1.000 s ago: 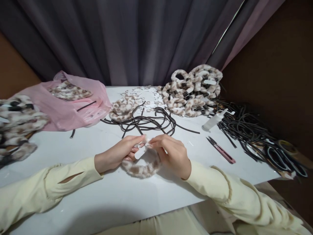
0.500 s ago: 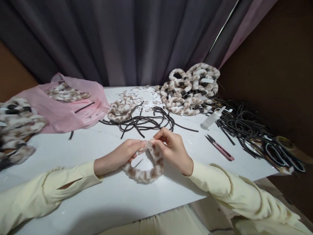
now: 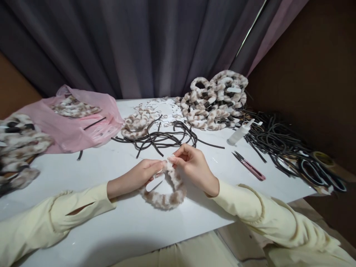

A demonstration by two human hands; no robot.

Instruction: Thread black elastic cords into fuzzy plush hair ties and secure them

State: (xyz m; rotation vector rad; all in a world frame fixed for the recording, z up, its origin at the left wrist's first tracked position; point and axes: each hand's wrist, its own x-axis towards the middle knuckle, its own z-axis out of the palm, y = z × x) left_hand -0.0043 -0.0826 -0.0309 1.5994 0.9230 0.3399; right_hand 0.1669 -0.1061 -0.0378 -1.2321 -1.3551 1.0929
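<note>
A white and brown fluffy ring rests near the front of the white table, its upper end raised between my hands. My left hand pinches the ring's upper left part, and a white tag hangs beside those fingers, over the ring's opening. With thumb and forefinger, my right hand grips the fluffy end at the top right. The fingertips of both hands are close together, and fine detail between them is too small to make out.
Dark cords lie beyond my hands. Behind them are small fluffy rings and metal clasps. A pink bag and fluffy pile lie left. Rightward are a ring heap, bottle, snips and cord pile.
My right fingertips have moved slightly up and left at the ring's top. The white tag has shifted a little left. The whole view has shifted slightly.
</note>
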